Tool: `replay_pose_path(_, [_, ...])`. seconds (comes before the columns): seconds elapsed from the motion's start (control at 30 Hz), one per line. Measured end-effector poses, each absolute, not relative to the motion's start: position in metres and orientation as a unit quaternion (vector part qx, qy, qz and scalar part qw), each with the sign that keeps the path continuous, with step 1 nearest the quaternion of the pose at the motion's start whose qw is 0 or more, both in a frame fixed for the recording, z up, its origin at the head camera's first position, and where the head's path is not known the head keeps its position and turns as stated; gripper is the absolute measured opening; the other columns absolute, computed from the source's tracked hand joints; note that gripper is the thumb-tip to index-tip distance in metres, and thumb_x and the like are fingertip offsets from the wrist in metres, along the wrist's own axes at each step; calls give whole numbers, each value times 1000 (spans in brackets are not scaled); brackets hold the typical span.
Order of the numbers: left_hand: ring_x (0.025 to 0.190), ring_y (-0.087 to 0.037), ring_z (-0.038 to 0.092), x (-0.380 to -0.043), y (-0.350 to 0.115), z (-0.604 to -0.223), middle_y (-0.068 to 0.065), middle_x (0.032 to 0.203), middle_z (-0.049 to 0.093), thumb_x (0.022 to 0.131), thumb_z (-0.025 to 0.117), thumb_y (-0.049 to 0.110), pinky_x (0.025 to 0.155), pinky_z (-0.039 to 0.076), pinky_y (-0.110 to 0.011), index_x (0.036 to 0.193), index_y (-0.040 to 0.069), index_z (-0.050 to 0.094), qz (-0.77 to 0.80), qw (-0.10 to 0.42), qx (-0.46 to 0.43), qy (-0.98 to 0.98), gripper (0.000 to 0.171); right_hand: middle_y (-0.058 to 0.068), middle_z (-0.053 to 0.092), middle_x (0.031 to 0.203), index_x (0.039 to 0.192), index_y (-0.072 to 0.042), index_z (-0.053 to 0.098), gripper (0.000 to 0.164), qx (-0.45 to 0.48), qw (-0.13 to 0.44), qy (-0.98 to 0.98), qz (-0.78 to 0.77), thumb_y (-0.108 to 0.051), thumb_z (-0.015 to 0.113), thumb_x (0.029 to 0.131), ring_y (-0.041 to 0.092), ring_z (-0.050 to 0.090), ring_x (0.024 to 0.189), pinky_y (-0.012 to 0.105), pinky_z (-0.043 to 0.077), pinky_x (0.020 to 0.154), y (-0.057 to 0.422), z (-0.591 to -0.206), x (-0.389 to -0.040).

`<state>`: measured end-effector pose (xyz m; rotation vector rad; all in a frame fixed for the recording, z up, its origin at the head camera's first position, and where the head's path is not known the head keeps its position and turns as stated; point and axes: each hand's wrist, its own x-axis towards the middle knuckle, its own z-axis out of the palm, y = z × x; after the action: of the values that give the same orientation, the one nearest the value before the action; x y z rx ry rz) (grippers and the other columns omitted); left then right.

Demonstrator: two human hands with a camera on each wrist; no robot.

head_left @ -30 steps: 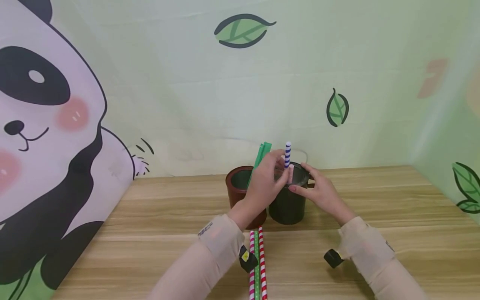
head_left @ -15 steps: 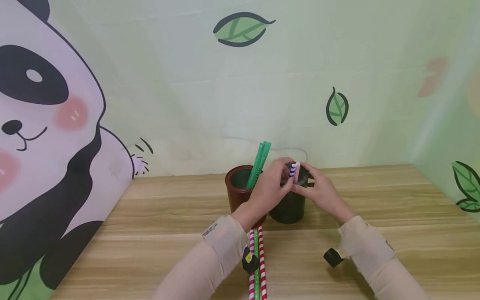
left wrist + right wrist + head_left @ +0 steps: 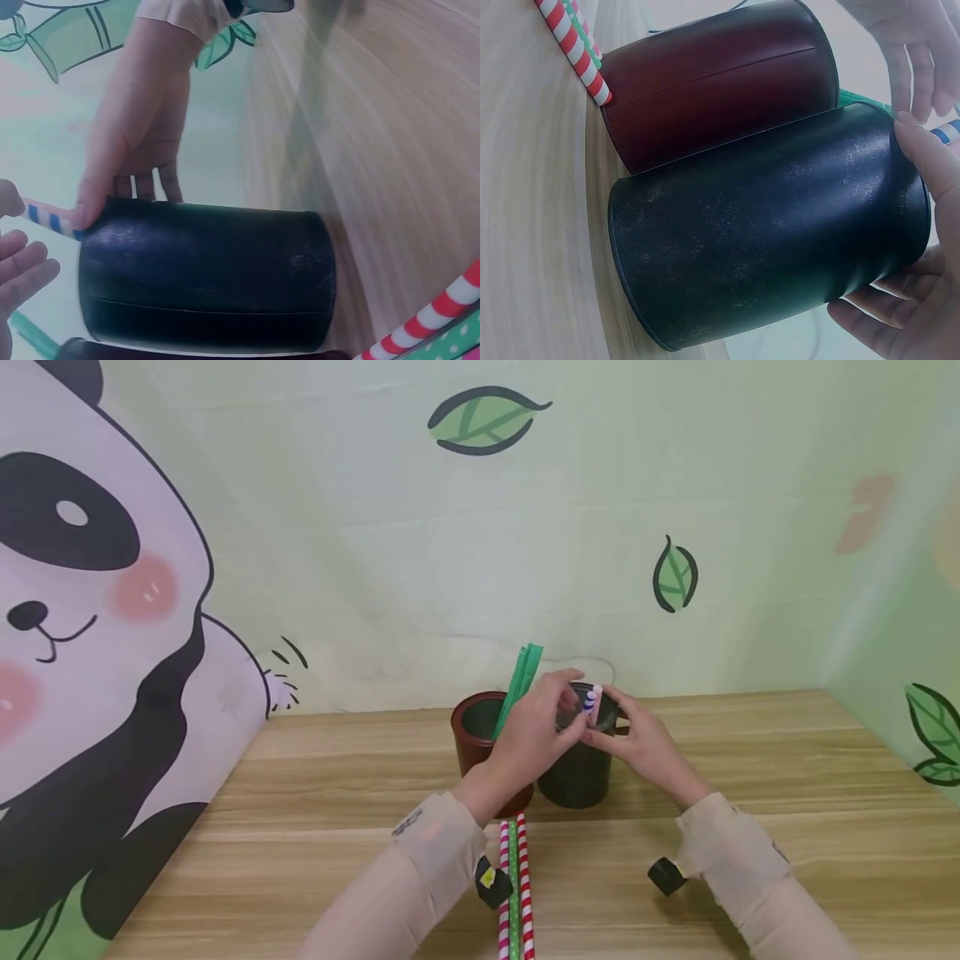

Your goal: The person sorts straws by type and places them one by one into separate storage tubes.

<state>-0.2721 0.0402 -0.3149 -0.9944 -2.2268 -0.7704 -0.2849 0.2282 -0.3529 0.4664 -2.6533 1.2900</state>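
Note:
A black cylindrical cup (image 3: 573,772) stands upright on the wooden table. My right hand (image 3: 651,743) grips it at the top, thumb at the rim and fingers round the far side in the right wrist view. Inside stand a blue-and-white striped straw (image 3: 52,220) and a pale pink one (image 3: 597,693), only their upper ends showing. My left hand (image 3: 536,722) is over the cup's left side, fingers loose and spread, its thumb tip close to the blue striped straw. Left of the black cup is a brown-red cup (image 3: 720,79) holding green sticks (image 3: 517,689).
On the table in front of the cups lie a red-and-white striped straw (image 3: 527,893), a green dotted one (image 3: 513,893) and a pink-and-white one (image 3: 504,935), side by side. A panda-and-leaf printed backdrop (image 3: 360,568) rises behind the table.
The blue striped straw has gone down into the black cup, and my left hand lowered with it. Its fingers have since loosened from the straw. My right hand keeps its place on the cup.

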Motion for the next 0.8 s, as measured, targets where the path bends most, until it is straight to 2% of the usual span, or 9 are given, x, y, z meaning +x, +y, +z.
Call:
replay_pose_path(0.5, [85,-18,65,-254,15,-298,-11,96,62,85,71,10,78,57,-24,122,1,52,-306,326,-368,-815,43,26,39,146,151,-2,24,84,147,66,-885,438,-39,67,88,44,46,128,57,43,102,227,-353,-284])
replay_pose_path(0.8, [85,-18,60,-239,-4,-301,-10,93,60,82,73,7,71,57,-28,118,1,54,-309,345,-377,-802,42,28,38,147,150,-1,26,84,149,76,-886,433,-37,68,87,46,45,129,58,43,102,226,-352,-283])
